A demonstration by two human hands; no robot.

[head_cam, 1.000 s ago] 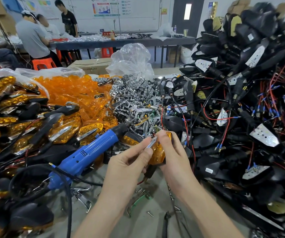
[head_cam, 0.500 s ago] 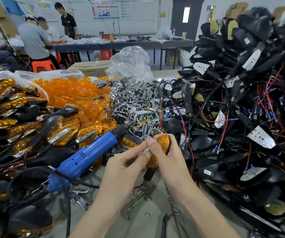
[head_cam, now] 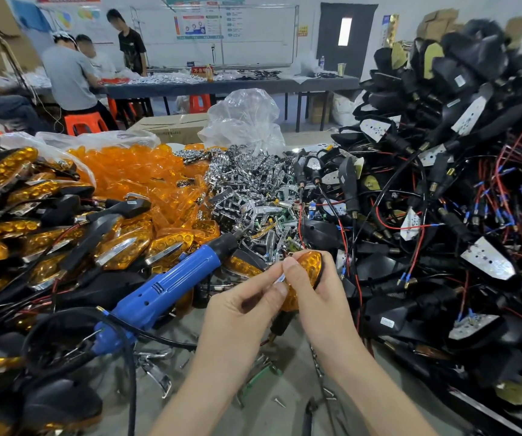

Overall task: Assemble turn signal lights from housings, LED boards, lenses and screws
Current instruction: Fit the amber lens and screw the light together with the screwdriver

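Observation:
My right hand point(head_cam: 318, 297) grips a turn signal light point(head_cam: 308, 272) with an orange honeycomb lens in a black housing, held above the table's near middle. My left hand point(head_cam: 241, 313) pinches a small chrome trim piece point(head_cam: 280, 279) against the lens face with thumb and forefinger. A blue electric screwdriver point(head_cam: 165, 287) lies on the table just left of my hands, its bit pointing up-right and its black cable looping toward me. Loose screws point(head_cam: 280, 402) lie on the grey table below my wrists.
Finished orange-lensed lights point(head_cam: 33, 228) are heaped at the left. Loose orange lenses point(head_cam: 134, 171) and chrome reflectors point(head_cam: 253, 184) pile up behind. Black housings with LED boards and red wires point(head_cam: 442, 215) tower at the right. People work at a far table point(head_cam: 222, 86).
Both hands rose slightly with the light. The lens has turned to face me more, and my left fingers have closed in on the chrome piece at its face.

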